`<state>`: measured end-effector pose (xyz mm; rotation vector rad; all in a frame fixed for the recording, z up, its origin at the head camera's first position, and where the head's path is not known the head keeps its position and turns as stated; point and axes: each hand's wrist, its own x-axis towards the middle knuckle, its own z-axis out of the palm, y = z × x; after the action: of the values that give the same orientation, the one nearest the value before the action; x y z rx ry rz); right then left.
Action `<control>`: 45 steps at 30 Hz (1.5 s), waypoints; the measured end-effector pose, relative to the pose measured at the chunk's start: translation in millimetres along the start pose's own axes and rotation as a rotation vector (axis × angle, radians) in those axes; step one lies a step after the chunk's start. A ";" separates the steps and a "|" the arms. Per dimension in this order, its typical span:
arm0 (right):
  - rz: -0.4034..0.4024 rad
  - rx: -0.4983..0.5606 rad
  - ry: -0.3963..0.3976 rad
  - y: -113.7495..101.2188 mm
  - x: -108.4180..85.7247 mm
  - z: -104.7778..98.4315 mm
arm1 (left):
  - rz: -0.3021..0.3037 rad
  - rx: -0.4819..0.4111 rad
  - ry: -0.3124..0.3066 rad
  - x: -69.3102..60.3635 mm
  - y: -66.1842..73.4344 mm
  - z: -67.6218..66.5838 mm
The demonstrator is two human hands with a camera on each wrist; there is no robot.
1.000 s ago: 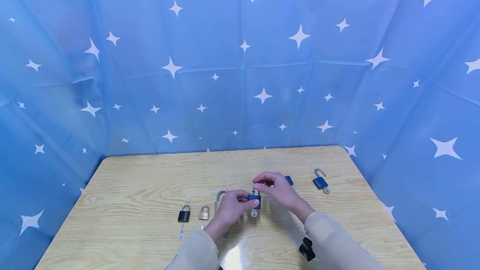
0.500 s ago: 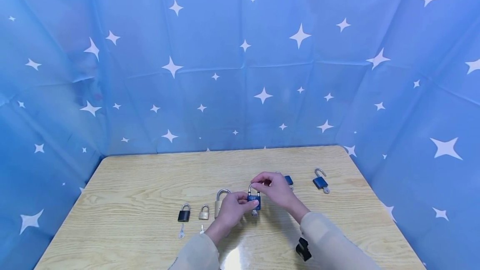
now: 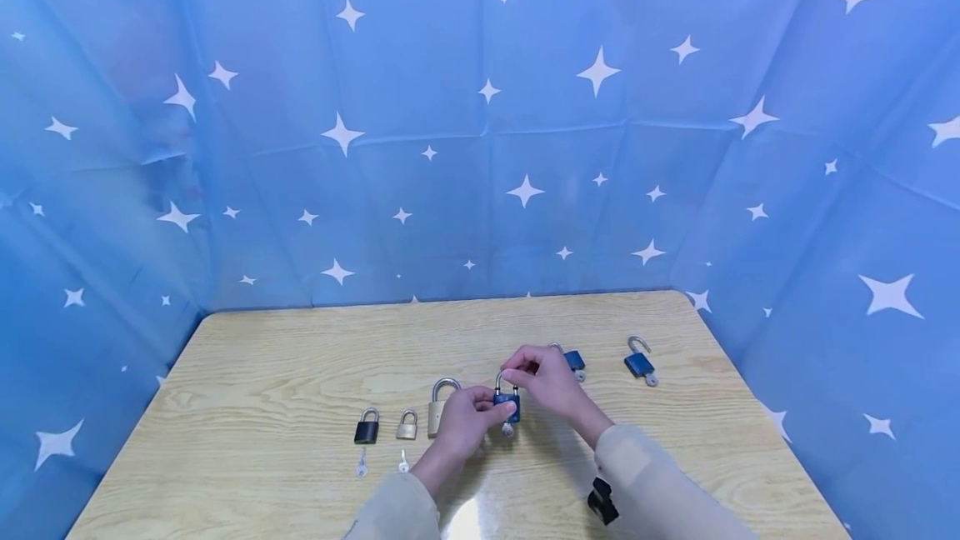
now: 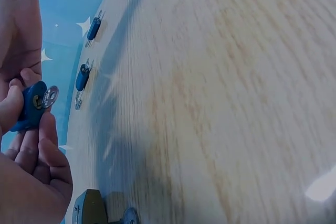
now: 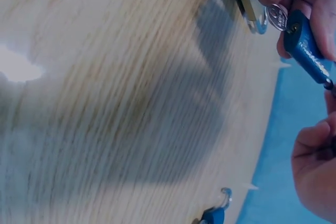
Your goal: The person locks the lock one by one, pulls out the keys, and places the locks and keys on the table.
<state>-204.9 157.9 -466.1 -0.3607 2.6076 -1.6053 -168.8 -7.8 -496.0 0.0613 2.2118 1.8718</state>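
My left hand (image 3: 463,421) holds a blue padlock (image 3: 512,399) by its body, thumb across the front. A key (image 4: 50,97) with a round head sits in the keyhole at the bottom of the lock, seen in the left wrist view. With thumb and fingers, my right hand (image 3: 555,383) pinches the top of the steel shackle (image 3: 498,382). Both shackle legs show above the body in the head view; whether one is free of it I cannot tell. The lock is held above the table.
Left of my hands stand a large brass padlock (image 3: 435,420), a small brass padlock (image 3: 407,431) and a black padlock (image 3: 366,432). Keys (image 3: 362,463) lie in front. Beyond my right hand lie two blue padlocks (image 3: 639,365) with keys on the wooden table (image 3: 300,373).
The shackle loop has come further into view beside my right fingers, and the key's head shows at a different angle. My right forearm has shifted slightly left; both hands keep hold of the padlock.
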 end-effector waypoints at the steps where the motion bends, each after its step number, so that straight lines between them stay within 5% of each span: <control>1: 0.007 0.007 -0.001 0.1 -0.7 0.7 | -0.002 -0.005 0.005 -0.5 0.0 0.6; 8: 0.025 -0.064 0.045 -5.8 -5.1 9.0 | -0.019 -0.042 0.041 -1.9 -1.6 5.4; 16: -0.055 -0.329 0.101 -13.6 -7.9 23.4 | -0.034 -0.066 0.068 -3.3 -6.4 5.7; 22: -0.059 -0.419 0.092 -15.1 -9.8 28.8 | -0.045 -0.085 0.077 -3.0 -7.0 2.5; 35: -0.013 -0.312 0.025 -6.4 -14.2 20.2 | -0.073 -0.053 -0.004 -2.0 -6.7 0.6; 45: 0.047 -0.291 0.059 -3.7 -16.5 15.4 | -0.061 0.014 -0.024 -1.4 -3.0 0.6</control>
<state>-185.6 146.6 -471.1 -0.2667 2.8749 -1.2413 -166.9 -8.0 -498.8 0.0175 2.1861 1.8143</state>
